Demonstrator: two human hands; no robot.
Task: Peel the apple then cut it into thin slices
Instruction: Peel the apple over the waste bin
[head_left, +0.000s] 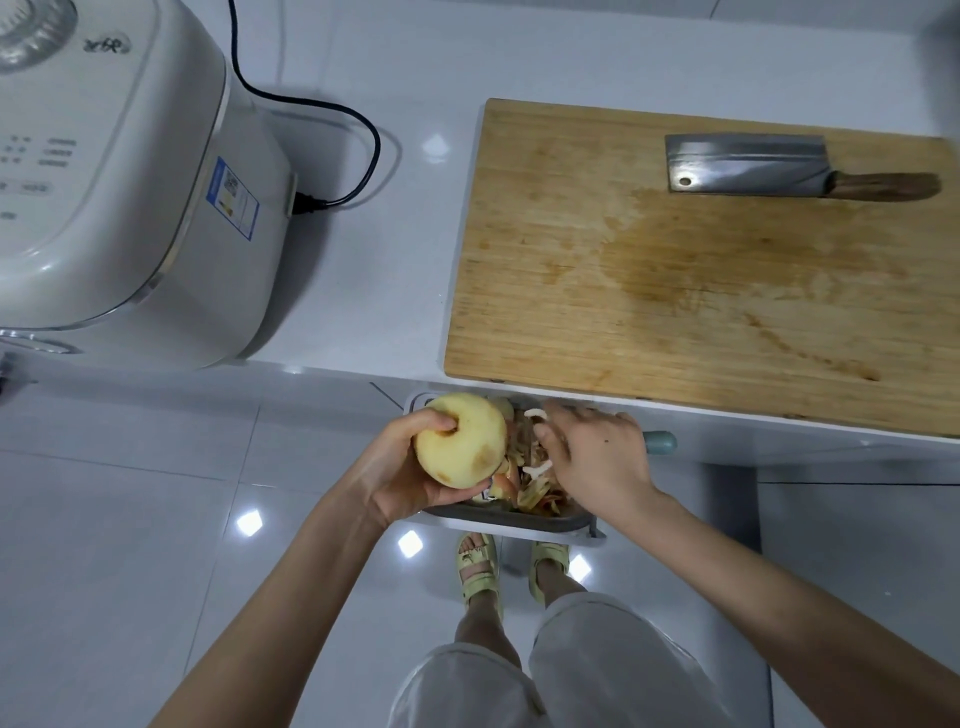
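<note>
My left hand (400, 480) holds a pale yellow apple (462, 441) with no skin on the side I see and a few brown spots. It is below the counter edge, over a grey bin (509, 521). Just right of the apple, my right hand (597, 457) is closed around a peeler (661, 442). The peeler's teal handle end sticks out to the right, and its white head shows by my fingers. Red and yellow peels (535, 493) lie in the bin. A wooden cutting board (675, 291) lies on the counter, with a cleaver (748, 165) at its far right.
A white rice cooker (114, 182) stands at the left of the white counter (363, 291), and its black cord (363, 130) loops toward the board. My feet in green sandals (480, 569) stand on the glossy tiled floor by the bin.
</note>
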